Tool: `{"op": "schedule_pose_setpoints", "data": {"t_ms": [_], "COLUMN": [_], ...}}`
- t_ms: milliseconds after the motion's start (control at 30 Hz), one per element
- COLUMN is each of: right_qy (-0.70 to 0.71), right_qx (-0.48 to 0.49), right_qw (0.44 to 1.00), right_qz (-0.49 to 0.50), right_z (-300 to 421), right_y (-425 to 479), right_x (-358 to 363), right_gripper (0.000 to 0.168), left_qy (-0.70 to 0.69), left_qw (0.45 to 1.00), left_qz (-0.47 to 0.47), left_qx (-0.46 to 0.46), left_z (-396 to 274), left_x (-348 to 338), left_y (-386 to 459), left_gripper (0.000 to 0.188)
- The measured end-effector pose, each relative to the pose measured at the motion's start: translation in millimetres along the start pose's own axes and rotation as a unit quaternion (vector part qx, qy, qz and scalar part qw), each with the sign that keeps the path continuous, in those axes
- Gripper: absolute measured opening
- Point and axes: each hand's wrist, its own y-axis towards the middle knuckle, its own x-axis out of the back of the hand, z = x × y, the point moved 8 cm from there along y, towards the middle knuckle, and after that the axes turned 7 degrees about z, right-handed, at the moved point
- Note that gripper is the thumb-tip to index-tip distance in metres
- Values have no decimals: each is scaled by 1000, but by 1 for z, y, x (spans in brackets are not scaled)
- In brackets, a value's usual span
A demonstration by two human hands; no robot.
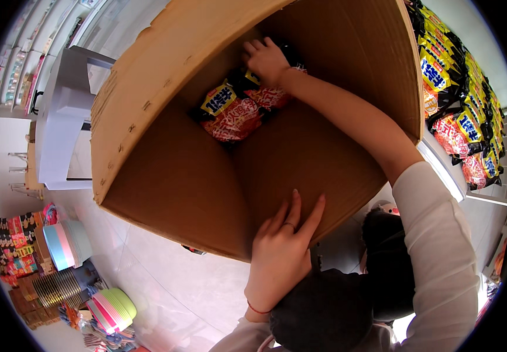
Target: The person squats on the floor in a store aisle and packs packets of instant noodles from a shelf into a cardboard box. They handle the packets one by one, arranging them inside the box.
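Note:
A large open cardboard box (183, 180) is tilted towards me. Deep inside it lie a few black, red and yellow noodle packets (231, 114), bunched in the far corner. My right hand (267, 61) reaches in over the rearmost of them, fingers bent down against the packets; whether it grips one is hidden. At the near corner, my left hand (279, 253) holds the box's edge, its fingers spread along the inner wall. A ring and a thin red cord are on that hand.
Matching packets (469, 123) are stacked on a display at the right. Left stand a grey-white fixture (66, 105) and shelves (13, 75) of small goods. Stacked plastic basins (66, 244) and lime-and-pink basins (112, 308) sit lower left. Light floor tiles (169, 290) show below the box.

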Motion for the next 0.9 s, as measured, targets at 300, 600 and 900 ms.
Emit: {"op": "schedule_pose_setpoints", "data": {"t_ms": [300, 600, 900], "right_qy": [95, 166, 136], "right_qx": [-165, -206, -218], "right_qw": [953, 906, 855], "right_qz": [235, 331, 451], "right_z": [2, -20, -5], "right_y": [10, -11, -20], "right_x": [-51, -30, -64], "right_gripper": [48, 97, 115], "left_qy": [-7, -2, -3], "left_qw": [1000, 1000, 1000], "left_qz": [17, 3, 26], "left_qx": [-11, 5, -8], "left_z": [0, 1, 0], "left_x": [-1, 2, -4], "left_y": [-2, 0, 1], "left_gripper": [72, 74, 72]}}
